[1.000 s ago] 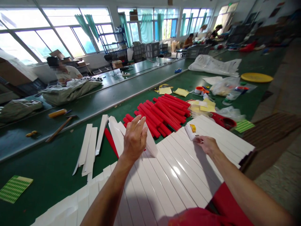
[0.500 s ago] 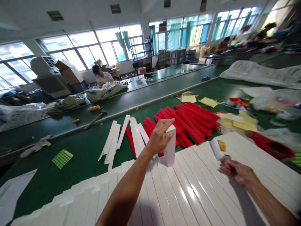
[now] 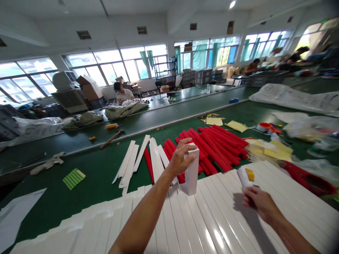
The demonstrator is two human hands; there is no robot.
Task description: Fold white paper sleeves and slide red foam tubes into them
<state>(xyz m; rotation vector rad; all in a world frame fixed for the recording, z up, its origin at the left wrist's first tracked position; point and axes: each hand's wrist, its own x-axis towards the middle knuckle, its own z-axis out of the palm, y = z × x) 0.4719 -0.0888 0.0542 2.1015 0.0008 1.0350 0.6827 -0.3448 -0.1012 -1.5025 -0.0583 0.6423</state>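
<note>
My left hand (image 3: 182, 157) has its fingers bent around the top of a tall, narrow white box (image 3: 192, 176). The box stands upright on a broad layer of long white strips or boxes (image 3: 212, 211) laid side by side. In my right hand (image 3: 261, 203) is a white tool with a yellow ring, which looks like a tape dispenser (image 3: 245, 176), held above the right part of that white layer. Just beyond the box lies a pile of red tubes (image 3: 217, 146). Loose white strips (image 3: 129, 162) lie left of the tubes.
Yellow papers (image 3: 275, 148), a red-orange tape dispenser (image 3: 267, 127) and plastic bags (image 3: 304, 128) lie at the right. A hammer (image 3: 112, 138) and a green checked piece (image 3: 74, 178) are at the left. Across the tables sits a person (image 3: 123, 94); others work at the far right.
The fingers of my left hand have bent down around the box top. My right hand has shifted slightly left with the tape dispenser. The camera view has tilted up.
</note>
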